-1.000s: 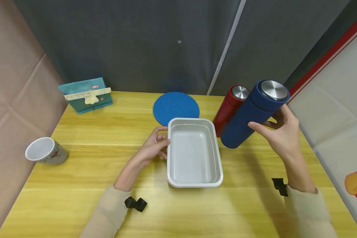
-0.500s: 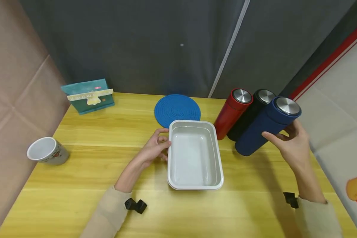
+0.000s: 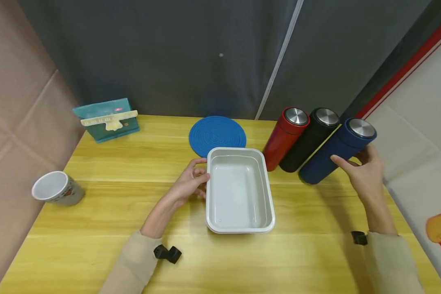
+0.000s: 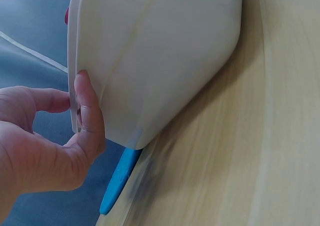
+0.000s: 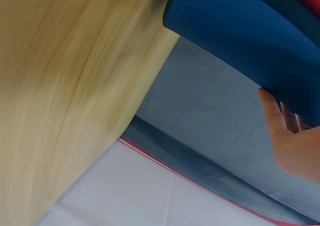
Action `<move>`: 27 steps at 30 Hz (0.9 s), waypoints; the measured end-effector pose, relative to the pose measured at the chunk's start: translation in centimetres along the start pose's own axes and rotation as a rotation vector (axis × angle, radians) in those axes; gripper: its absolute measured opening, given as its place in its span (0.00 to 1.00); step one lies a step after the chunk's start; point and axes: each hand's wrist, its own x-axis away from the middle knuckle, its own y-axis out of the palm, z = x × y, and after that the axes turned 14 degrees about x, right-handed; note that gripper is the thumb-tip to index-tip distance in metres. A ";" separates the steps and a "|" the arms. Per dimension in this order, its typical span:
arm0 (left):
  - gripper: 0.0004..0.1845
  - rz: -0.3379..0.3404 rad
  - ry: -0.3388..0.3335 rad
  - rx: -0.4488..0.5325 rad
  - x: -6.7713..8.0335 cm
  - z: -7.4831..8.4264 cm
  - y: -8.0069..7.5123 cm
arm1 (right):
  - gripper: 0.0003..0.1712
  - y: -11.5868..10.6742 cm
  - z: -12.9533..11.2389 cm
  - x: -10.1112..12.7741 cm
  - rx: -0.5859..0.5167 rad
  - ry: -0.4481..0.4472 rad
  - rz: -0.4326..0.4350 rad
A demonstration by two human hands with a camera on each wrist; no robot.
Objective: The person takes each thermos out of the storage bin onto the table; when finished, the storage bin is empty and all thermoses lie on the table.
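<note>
My left hand [image 3: 189,179] pinches the left rim of a white rectangular food container [image 3: 239,196]. In the left wrist view the thumb meets the rim, and a finger lies along the outer wall of the container [image 4: 165,50]. At the right, my right hand [image 3: 367,173] holds a navy blue thermos bottle [image 3: 332,153] with a steel lid. Its base is at the table, though whether it touches fully is hard to tell. A black thermos bottle [image 3: 305,145] and a red thermos bottle [image 3: 283,141] stand in a row to its left.
Behind the container lies a round blue woven mat [image 3: 217,132], partly covered from view. A teal bag with a cream clip [image 3: 109,118] stands at the back left. A patterned white cup [image 3: 64,192] is near the left edge. Dark cloth [image 3: 161,61] walls the back.
The blue thermos bottle has gone right and down with my right hand, uncovering the black bottle. My left hand and the container stay in place.
</note>
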 end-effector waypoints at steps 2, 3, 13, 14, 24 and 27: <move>0.28 0.002 0.000 0.002 0.0 0.0 0.0 | 0.37 0.2 0.3 -0.5 0.007 0.010 0.005; 0.28 0.002 0.001 0.002 0.0 0.0 0.0 | 0.37 0.3 0.4 -0.7 0.006 0.013 0.006; 0.29 0.001 -0.004 0.009 0.0 0.0 -0.1 | 0.35 1.4 1.1 -2.3 -0.010 0.008 0.043; 0.29 0.002 -0.004 0.009 0.1 0.1 -0.1 | 0.35 1.4 1.1 -2.4 -0.013 0.008 0.044; 0.28 0.000 -0.004 0.009 -0.1 0.0 -0.1 | 0.35 1.5 1.3 -3.5 0.003 0.024 0.022; 0.28 -0.001 -0.002 0.012 -0.1 -0.1 -0.2 | 0.35 1.7 1.4 -3.7 -0.001 0.028 0.015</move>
